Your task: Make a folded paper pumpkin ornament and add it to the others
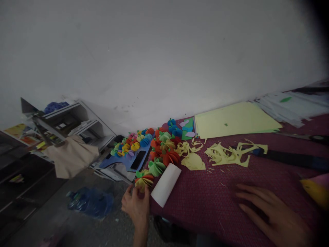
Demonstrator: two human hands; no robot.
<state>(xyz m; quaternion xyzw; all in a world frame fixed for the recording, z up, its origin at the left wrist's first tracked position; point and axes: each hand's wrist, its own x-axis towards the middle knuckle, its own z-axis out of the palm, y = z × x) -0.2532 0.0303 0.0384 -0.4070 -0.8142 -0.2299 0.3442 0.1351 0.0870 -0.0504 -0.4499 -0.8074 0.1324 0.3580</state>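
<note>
Fingertips of the left hand (136, 207) meet the lower edge of a fanned yellow, orange and green paper ornament (144, 178), at the near left corner of a table under a dark red checked cloth (195, 202); thumb and fingers curve about its underside, and whether they pinch it cannot be told. Fingers of the right hand (269, 211) are slightly spread, holding nothing, above the cloth, well apart from the ornament.

Counts: one smooth white cylinder (166, 185), just right of the ornament; one black rectangular phone (138, 160) on one blue board (113, 163); one stack of pale yellow paper sheets (236, 120), its sheets not countable; two tangles of pale yellow paper offcuts (226, 154), the left one beside a rounded yellow piece (192, 161); one clear blue plastic water jug (90, 202) on the floor. The other multicoloured paper ornaments (171, 156) overlap too closely for a sure count.

Obscured: the ornament's underside lies behind the fingers; the right wrist is dim and blurred; black-handled scissors (320, 139) and a yellow-and-pink object (315, 190) are cut off at the right edge, the latter unidentifiable.
</note>
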